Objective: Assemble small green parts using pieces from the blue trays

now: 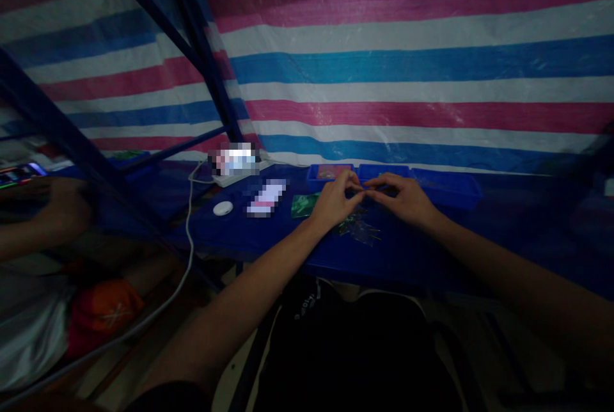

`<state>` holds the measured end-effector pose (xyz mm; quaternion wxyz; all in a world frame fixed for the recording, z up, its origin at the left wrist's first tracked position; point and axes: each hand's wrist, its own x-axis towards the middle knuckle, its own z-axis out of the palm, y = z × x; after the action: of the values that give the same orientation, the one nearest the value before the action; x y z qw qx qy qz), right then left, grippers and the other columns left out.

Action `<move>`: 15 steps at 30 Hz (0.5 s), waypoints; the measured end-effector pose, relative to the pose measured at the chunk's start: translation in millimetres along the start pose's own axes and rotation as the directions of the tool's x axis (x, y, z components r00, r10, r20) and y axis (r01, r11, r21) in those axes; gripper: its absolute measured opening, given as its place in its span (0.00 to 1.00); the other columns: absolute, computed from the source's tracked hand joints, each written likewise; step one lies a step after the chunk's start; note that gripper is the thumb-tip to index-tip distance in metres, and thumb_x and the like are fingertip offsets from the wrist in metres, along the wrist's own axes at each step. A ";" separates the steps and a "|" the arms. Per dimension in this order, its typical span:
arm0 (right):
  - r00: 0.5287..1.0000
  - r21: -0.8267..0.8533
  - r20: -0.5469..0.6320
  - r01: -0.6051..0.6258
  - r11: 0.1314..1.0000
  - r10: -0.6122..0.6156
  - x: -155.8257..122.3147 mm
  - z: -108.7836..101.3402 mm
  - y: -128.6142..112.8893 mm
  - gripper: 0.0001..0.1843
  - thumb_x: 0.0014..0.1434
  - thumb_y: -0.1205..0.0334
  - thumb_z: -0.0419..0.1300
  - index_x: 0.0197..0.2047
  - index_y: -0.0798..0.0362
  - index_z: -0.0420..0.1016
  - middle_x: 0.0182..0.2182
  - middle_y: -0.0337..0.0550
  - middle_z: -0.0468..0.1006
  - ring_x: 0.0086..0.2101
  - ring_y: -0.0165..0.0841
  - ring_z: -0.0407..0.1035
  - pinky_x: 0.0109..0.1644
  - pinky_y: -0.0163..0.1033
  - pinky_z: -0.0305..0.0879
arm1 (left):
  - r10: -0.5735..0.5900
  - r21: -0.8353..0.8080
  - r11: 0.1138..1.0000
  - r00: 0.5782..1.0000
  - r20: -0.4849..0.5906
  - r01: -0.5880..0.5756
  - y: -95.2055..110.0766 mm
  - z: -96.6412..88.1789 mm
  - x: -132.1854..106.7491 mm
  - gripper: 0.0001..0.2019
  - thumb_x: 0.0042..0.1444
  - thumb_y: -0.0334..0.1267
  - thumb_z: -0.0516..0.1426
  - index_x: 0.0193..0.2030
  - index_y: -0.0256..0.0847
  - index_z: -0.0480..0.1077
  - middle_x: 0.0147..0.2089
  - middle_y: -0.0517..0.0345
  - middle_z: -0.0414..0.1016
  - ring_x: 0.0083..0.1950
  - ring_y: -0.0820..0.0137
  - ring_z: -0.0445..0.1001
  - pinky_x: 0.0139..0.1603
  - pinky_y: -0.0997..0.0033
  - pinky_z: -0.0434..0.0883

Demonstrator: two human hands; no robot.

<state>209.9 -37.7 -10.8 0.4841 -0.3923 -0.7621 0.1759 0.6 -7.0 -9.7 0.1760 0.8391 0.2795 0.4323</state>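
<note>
My left hand (338,196) and my right hand (401,197) meet above the blue table, fingertips pinched close together. Whatever lies between the fingers is too small and dark to make out. Just below them is a small heap of clear plastic bags (364,233) with thin pieces around it. A green packet (305,205) lies left of my left hand. Behind my hands stand blue trays: the left tray (314,176) holds something pinkish, the middle tray (384,171) is partly hidden by my right hand, and the right tray (453,187) is long.
On the blue table (412,255), a blurred phone (267,198) and a round white case (223,208) lie to the left. A blurred lit screen (235,159) stands behind them. A white cable (189,239) hangs off the edge near blue metal bars (192,54). Another person's arm (48,213) is at far left.
</note>
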 end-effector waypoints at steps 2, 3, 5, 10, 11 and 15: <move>1.000 0.007 0.014 -0.004 1.000 0.003 0.0 -1.9 0.4 0.12 0.62 0.52 0.65 0.47 0.46 0.83 0.43 0.44 0.82 0.43 0.40 0.77 0.48 0.48 0.73 | -0.001 -0.004 1.000 1.000 -0.021 0.001 -0.1 -0.2 0.5 0.13 0.60 0.34 0.62 0.48 0.43 0.64 0.43 0.55 0.82 0.46 0.63 0.82 0.47 0.63 0.73; 1.000 0.014 0.020 -0.005 1.000 0.005 0.0 -2.9 0.4 0.12 0.62 0.53 0.65 0.46 0.46 0.83 0.43 0.44 0.82 0.43 0.40 0.77 0.47 0.48 0.73 | 0.001 0.001 1.000 0.999 -0.033 -0.001 0.2 -0.3 0.9 0.13 0.60 0.34 0.63 0.47 0.44 0.64 0.43 0.55 0.82 0.46 0.63 0.82 0.47 0.63 0.73; 1.000 0.026 0.025 -0.007 1.000 0.006 0.2 -4.5 0.2 0.11 0.63 0.53 0.65 0.45 0.46 0.83 0.43 0.44 0.83 0.43 0.40 0.77 0.47 0.48 0.73 | 0.009 0.017 1.000 0.998 -0.057 -0.009 1.4 -0.6 1.5 0.14 0.59 0.34 0.63 0.48 0.44 0.65 0.42 0.55 0.82 0.46 0.63 0.81 0.48 0.61 0.73; 0.999 -0.021 -0.035 -0.032 0.999 0.031 3.1 -9.8 1.8 0.11 0.62 0.52 0.65 0.44 0.47 0.83 0.41 0.44 0.84 0.40 0.40 0.78 0.48 0.49 0.73 | 0.061 0.087 0.995 0.994 -0.094 -0.053 2.4 -1.4 2.5 0.09 0.62 0.32 0.59 0.48 0.42 0.68 0.44 0.52 0.80 0.47 0.64 0.79 0.51 0.61 0.73; 0.997 -0.045 -0.061 -0.040 0.998 0.038 4.3 -12.4 2.5 0.12 0.62 0.52 0.65 0.44 0.47 0.83 0.41 0.44 0.84 0.40 0.40 0.78 0.48 0.49 0.73 | 0.065 0.113 0.992 0.994 -0.093 -0.054 1.3 -1.5 2.4 0.08 0.63 0.31 0.57 0.48 0.42 0.69 0.45 0.52 0.80 0.47 0.64 0.79 0.51 0.61 0.73; 0.981 -0.233 -0.190 -0.018 0.972 -0.027 10.0 -33.9 6.4 0.12 0.63 0.52 0.63 0.45 0.48 0.82 0.42 0.46 0.83 0.42 0.43 0.77 0.48 0.50 0.73 | 0.058 0.221 0.974 0.998 -0.031 -0.050 -6.8 -1.8 1.9 0.07 0.63 0.31 0.56 0.46 0.41 0.72 0.46 0.52 0.80 0.49 0.62 0.78 0.55 0.57 0.72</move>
<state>240.1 -29.7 7.0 0.5061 -0.4599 -0.7282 0.0454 -2.1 -0.4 -11.1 0.0649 0.8525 0.3058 0.4190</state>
